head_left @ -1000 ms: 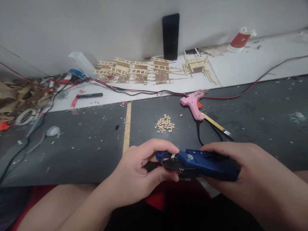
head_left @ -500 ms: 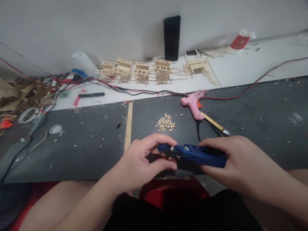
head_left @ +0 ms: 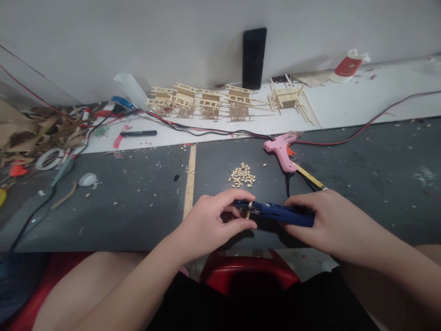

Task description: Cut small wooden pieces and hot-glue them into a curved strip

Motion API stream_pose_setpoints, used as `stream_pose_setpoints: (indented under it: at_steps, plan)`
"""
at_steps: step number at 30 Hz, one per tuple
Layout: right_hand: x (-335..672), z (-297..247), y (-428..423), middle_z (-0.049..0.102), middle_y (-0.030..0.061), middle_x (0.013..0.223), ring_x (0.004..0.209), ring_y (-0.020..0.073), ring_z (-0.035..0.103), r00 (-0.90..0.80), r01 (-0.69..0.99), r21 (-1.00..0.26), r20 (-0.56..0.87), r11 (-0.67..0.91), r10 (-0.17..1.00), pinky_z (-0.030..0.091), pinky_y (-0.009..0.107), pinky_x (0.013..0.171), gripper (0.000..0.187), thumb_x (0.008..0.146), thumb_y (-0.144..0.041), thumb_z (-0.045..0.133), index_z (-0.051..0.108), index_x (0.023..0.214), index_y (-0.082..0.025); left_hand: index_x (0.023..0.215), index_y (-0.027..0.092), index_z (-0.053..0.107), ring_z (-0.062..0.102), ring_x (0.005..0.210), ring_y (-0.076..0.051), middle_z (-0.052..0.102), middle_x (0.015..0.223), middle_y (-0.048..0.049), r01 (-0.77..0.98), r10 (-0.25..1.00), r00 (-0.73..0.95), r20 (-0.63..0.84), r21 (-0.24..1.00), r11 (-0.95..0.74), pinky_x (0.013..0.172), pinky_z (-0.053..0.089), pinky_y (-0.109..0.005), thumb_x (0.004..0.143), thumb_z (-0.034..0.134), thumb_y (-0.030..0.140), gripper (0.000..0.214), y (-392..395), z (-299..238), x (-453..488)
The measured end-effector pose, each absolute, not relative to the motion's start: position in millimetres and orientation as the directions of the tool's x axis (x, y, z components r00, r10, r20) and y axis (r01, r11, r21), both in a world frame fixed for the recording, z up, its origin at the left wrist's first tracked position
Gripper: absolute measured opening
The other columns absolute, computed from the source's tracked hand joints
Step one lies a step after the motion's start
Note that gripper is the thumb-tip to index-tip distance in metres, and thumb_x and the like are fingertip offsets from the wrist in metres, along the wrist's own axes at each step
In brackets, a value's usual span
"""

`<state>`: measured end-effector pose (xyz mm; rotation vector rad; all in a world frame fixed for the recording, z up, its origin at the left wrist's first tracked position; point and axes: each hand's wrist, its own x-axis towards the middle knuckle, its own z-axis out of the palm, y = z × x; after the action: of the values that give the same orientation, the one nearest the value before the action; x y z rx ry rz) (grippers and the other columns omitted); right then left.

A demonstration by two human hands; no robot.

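While the left hand (head_left: 206,227) pinches, a blue cutter (head_left: 285,214) closes on a wooden stick (head_left: 249,209)

Fingers wrap the cutter's nose, apparently steadying the upright stick in its closed jaws, while the right hand (head_left: 325,220) grips the handles firmly. Just beyond the grip lies a pile of small wooden pieces (head_left: 242,175), with a pink hot glue gun (head_left: 280,148) further right. The cutter now sits lower and flatter than moments earlier.
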<state>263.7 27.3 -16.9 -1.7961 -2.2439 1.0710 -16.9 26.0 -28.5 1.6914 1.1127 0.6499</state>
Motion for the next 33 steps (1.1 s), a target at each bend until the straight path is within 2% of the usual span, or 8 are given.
stream_pose_setpoints:
  at_steps: [9,16,29,31,33]
  plan:
    - [264.9,-16.1,29.5,0.071,-0.0035,0.061,0.055,0.0169,0.062,-0.344,0.81,-0.578,-0.339,0.095,0.876,0.042,0.032,0.055,0.013,0.083,-0.034,0.072,0.08,0.076,-0.028,0.114,0.024,0.081,0.08,0.076,-0.015,0.084,0.087,0.0029,0.356,0.889,0.456,-0.05,0.925,-0.13,0.075,0.063,-0.02,0.084,0.101,0.029,0.036,30.6,-29.0,-17.4]
    - [264.9,-17.7,33.5,0.07,-0.0016,0.062,0.055,0.0171,0.06,-0.366,0.806,-0.577,-0.318,0.127,0.875,0.037,0.031,0.053,0.016,0.085,-0.036,0.072,0.078,0.075,-0.026,0.116,0.023,0.082,0.062,0.06,-0.011,0.072,0.071,0.0065,0.39,0.906,0.422,-0.015,0.906,-0.167,0.061,0.053,-0.019,0.081,0.103,0.029,0.042,31.7,-28.3,-17.9]
    - [263.1,-24.8,34.5,0.067,-0.0014,0.061,0.057,0.0174,0.058,-0.382,0.823,-0.536,-0.273,0.19,0.883,0.037,0.033,0.058,0.014,0.08,-0.035,0.068,0.077,0.073,-0.026,0.106,0.026,0.085,0.065,0.064,-0.012,0.076,0.077,0.0055,0.43,0.896,0.444,-0.013,0.881,-0.2,0.063,0.052,-0.019,0.079,0.104,0.026,0.033,34.1,-24.1,-18.5]
    - [262.2,-25.4,34.3,0.067,-0.0014,0.06,0.056,0.0172,0.057,-0.378,0.821,-0.54,-0.272,0.185,0.885,0.037,0.033,0.057,0.018,0.082,-0.039,0.069,0.076,0.071,-0.026,0.106,0.026,0.085,0.066,0.065,-0.012,0.077,0.078,0.0049,0.435,0.896,0.443,-0.006,0.876,-0.21,0.063,0.053,-0.019,0.08,0.103,0.029,0.032,33.9,-24.5,-18.4]
    - [261.8,-25.8,34.8,0.063,-0.002,0.056,0.054,0.0163,0.054,-0.377,0.817,-0.548,-0.275,0.178,0.884,0.036,0.032,0.056,0.03,0.086,-0.048,0.069,0.071,0.065,-0.026,0.107,0.026,0.085,0.068,0.065,-0.013,0.078,0.079,0.0041,0.441,0.895,0.446,0.001,0.87,-0.22,0.063,0.054,-0.02,0.082,0.102,0.032,0.03,33.4,-25.4,-18.7]
